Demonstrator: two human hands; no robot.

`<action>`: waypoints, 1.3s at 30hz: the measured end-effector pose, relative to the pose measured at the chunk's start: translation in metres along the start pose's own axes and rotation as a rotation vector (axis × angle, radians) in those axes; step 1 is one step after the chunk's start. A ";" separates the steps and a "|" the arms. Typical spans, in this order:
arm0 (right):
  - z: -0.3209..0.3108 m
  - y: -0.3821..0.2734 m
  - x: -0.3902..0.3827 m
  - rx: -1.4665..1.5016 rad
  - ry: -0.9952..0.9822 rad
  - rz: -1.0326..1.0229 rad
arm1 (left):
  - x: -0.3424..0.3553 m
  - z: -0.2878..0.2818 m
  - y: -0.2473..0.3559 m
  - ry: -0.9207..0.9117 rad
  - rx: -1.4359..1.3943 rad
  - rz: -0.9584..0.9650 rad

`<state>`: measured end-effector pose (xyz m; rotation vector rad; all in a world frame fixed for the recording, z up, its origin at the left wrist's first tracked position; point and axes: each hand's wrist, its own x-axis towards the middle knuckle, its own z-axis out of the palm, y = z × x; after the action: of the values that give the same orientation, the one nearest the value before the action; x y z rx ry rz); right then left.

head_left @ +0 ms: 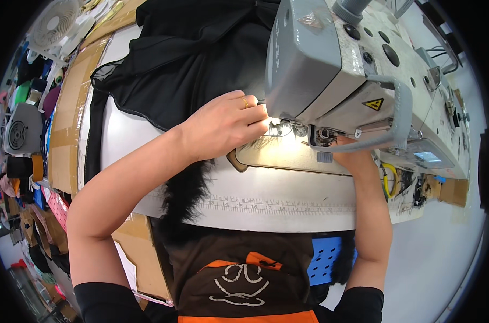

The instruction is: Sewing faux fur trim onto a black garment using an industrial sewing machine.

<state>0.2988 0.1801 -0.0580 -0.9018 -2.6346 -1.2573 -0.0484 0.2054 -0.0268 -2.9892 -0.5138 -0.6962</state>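
My left hand (225, 125) lies palm down beside the needle area of the grey and white sewing machine (357, 67), its fingers bent and close together, with a thin gold ring (245, 103) on one of them. I cannot tell whether they pinch anything, since their tips and undersides are hidden. A strip of black fluffy trim (184, 191) comes out from beneath that hand and hangs over the near edge of the white desk (287, 185). Beyond my left forearm, black cloth (201, 67) spreads in folds across the desk, reaching up to the machine. My right hand (356, 157) is at the other side of the stitching parts, partly behind the grey guard bar (405, 113); the bar covers its fingers in part, so I cannot tell how far open they are or what they have hold of. Light falls on the metal plate (293, 160) between my hands, and a printed ruler scale (271, 209) runs along the desk in front of me. A small lit screen (428, 156) sits on the machine to the right of my right hand. I wear a brown apron (199, 290) with orange trim.
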 end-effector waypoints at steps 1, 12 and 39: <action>0.001 -0.001 -0.001 0.000 0.000 -0.002 | 0.000 0.000 0.000 0.019 0.008 -0.003; -0.004 -0.002 0.000 -0.193 -0.027 -0.063 | 0.000 0.001 0.002 0.038 0.037 -0.046; -0.045 -0.013 0.040 1.328 -0.535 0.582 | -0.019 -0.009 0.036 0.066 -0.005 -0.265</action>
<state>0.2512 0.1596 -0.0244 -1.5043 -2.3435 0.8980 -0.0567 0.1641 -0.0252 -2.9194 -0.9152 -0.8092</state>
